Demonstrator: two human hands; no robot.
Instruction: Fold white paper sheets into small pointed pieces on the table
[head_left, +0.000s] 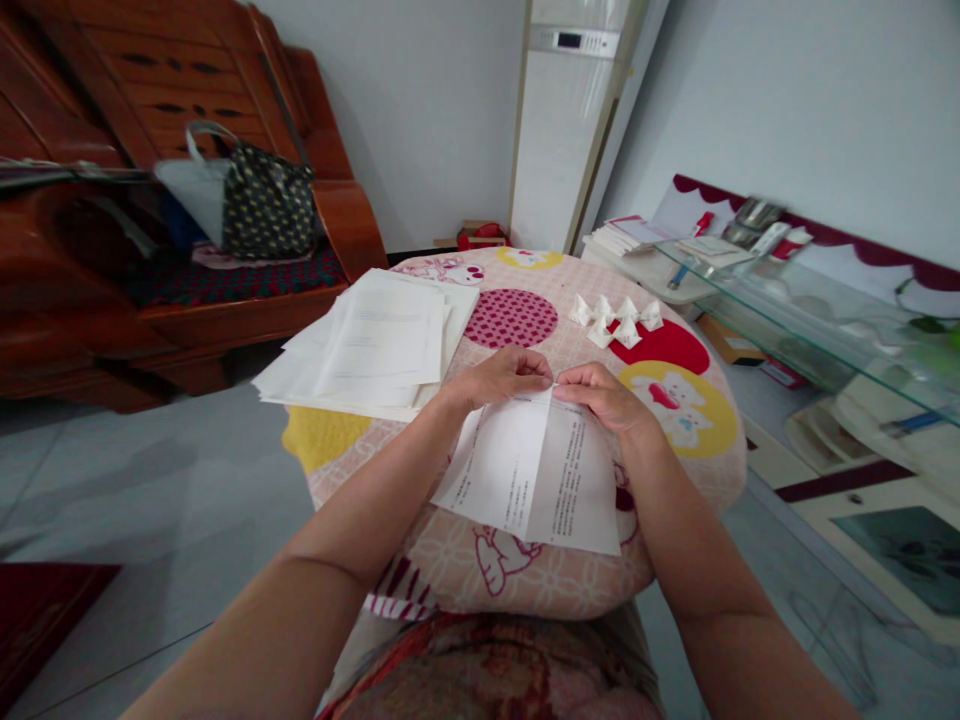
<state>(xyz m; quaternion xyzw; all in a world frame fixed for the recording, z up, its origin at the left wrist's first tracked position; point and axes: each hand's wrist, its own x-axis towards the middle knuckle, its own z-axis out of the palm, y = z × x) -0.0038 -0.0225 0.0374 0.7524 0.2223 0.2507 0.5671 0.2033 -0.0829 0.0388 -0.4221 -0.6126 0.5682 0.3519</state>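
A printed sheet of paper (502, 465) with a crease down its middle lies at the near side of the round table. My left hand (506, 378) pinches its far edge just left of the crease. Close beside it, my right hand (596, 392) grips the same edge on the right of the crease. The fingertips of both hands almost meet there. Beyond my right hand stand several small folded paper pieces (626, 320), white and pointed. To the left of my left hand rests a stack of paper sheets (382, 340), loosely fanned.
A patterned cloth (525, 580) covers the table. At the right is a glass-topped cabinet (840, 330) with papers and small items. A wooden bench (225, 330) at the left bears a dotted bag (270, 205). A white floor-standing unit (562, 130) stands behind.
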